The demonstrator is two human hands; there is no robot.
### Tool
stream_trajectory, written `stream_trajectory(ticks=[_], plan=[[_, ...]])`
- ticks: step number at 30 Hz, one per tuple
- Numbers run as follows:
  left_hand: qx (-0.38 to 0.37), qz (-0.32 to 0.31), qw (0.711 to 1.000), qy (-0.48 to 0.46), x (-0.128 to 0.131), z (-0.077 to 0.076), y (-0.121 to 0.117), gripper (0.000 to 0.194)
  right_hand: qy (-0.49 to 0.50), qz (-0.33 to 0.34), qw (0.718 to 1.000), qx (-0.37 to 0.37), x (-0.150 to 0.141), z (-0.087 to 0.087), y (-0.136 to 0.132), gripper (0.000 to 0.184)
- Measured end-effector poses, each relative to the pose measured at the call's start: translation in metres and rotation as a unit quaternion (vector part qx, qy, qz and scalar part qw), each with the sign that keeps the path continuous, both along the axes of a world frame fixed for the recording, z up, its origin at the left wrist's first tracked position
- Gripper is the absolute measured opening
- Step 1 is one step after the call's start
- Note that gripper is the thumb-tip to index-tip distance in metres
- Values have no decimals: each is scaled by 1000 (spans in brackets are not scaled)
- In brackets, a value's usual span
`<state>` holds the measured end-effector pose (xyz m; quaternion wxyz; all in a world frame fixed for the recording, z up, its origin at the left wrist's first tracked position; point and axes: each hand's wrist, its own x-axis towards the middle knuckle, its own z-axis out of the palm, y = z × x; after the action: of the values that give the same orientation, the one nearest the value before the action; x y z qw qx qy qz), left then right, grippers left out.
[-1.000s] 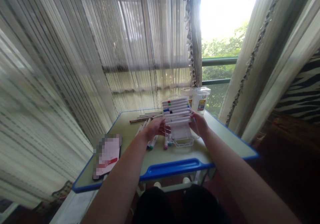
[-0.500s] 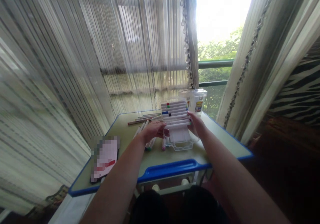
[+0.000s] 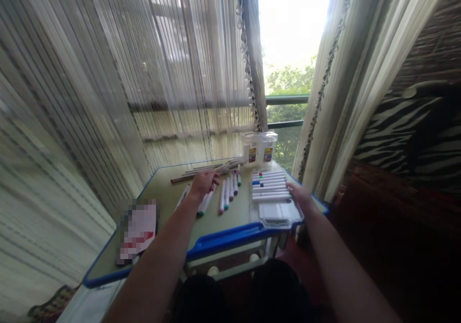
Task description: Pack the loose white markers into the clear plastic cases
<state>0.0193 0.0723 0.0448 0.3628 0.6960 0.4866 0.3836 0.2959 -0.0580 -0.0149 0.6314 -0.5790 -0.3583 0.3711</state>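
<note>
A clear plastic marker case (image 3: 276, 212) lies open on the right of the desk, with several white markers (image 3: 268, 188) side by side across its upper part. My right hand (image 3: 301, 197) grips the case's right edge, some fingers hidden. Over the loose markers left of the case, my left hand (image 3: 203, 184) holds nothing, its fingers loosely spread. A row of loose markers (image 3: 226, 195) with coloured ends lies between my left hand and the case. More markers (image 3: 206, 204) lie partly under and beside that hand.
Two clear plastic containers (image 3: 267, 151) with labels stand at the desk's back edge. Several thin pencils or pens (image 3: 187, 175) lie at the back left. A blurred flat item (image 3: 139, 231) is at the left. The desk has a blue rim (image 3: 226, 239); curtains (image 3: 194, 73) hang behind it.
The case has moved from mid-desk to the right and now rests on the desktop. My left hand has let go of it and moved left over the loose markers; my right hand stays on it.
</note>
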Motion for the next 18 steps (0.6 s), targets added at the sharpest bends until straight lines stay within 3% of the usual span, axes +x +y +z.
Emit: stream_trajectory(ticks=[2,4,7,11,14,18], plan=[[95,43,993,54,-3,2,-2,38,-54,-28,998,-15,-6,3,-2,23],[212,70,963,153,-4,1,-6,40,-145,-55,986,-60,-13,5,1,26],[277,80,924,253,-4,-2,-10,43,-280,-75,948,-129,-21,5,8,36],[266,125,930,219,-6,-4,-3,45,-367,-83,917,-132,-22,3,17,46],[207,172,960,83,-12,-4,8,46,-450,-84,878,-140,-19,2,23,55],[110,213,969,-50,-15,-4,20,45,-528,-27,834,-155,-9,4,34,60]])
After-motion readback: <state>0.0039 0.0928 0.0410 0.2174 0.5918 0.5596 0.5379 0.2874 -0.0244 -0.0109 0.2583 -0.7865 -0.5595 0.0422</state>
